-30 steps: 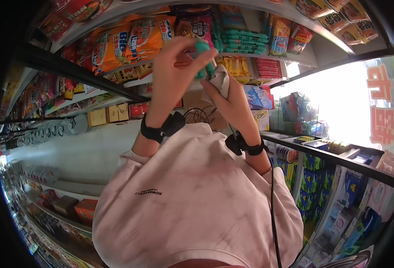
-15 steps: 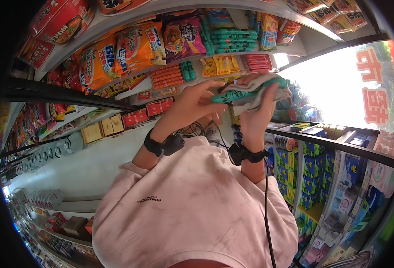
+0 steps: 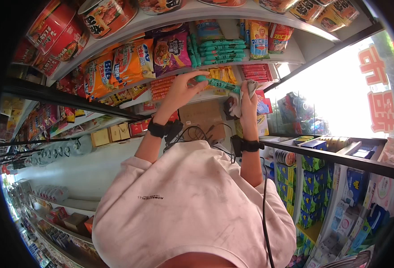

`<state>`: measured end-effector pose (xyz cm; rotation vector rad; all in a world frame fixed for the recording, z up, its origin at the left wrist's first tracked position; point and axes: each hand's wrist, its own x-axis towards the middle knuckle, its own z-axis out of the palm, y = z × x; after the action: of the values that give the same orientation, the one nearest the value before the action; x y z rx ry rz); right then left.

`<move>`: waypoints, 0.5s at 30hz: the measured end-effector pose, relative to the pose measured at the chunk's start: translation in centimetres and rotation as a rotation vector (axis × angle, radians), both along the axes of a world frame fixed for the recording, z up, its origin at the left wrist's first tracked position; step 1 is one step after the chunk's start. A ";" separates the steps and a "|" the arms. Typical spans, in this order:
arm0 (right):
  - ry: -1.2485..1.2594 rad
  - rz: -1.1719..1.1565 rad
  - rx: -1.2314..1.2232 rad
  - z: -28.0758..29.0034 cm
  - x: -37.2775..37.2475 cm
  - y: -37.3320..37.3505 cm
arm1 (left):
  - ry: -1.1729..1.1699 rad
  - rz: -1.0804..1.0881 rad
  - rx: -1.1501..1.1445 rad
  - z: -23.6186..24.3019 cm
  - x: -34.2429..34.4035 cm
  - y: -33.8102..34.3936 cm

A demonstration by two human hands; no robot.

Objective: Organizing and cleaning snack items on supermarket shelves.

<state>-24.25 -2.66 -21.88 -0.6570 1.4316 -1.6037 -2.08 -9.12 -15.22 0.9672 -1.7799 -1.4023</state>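
My left hand [image 3: 183,92] is closed on the left end of a long green packaged stick [image 3: 221,85], its thumb and fingers pinching it. My right hand [image 3: 249,106] grips a crumpled grey-white cloth [image 3: 252,85] round the stick's other end. The stick is held nearly level, tilted slightly down toward the right, in front of the snack shelves. Just beyond it are a stack of similar green sticks [image 3: 221,50], yellow packets [image 3: 217,72] and red sticks [image 3: 255,71]. Both wrists wear black straps.
Orange bags [image 3: 132,62], a purple bag [image 3: 170,53] and red noodle tubs [image 3: 56,27] fill the upper shelves. Black cables [image 3: 197,134] and cardboard [image 3: 206,111] lie below my hands. At right are a bright window [image 3: 340,89] and a dark-framed rack of boxed goods [image 3: 313,196].
Compared with half a second ago, both hands are higher and farther left, nearer the green stack. More of the stick now shows outside the cloth, stretched between my hands.
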 end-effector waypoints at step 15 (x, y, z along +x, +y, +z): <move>0.240 -0.088 -0.358 -5.0 -7.7 -13.8 | -0.116 0.394 -0.466 -6.7 -8.2 -8.6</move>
<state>-31.99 -16.41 -26.90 -1.0343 1.3667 -1.9251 -10.26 -17.68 -21.89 1.0776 -1.7643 -0.6605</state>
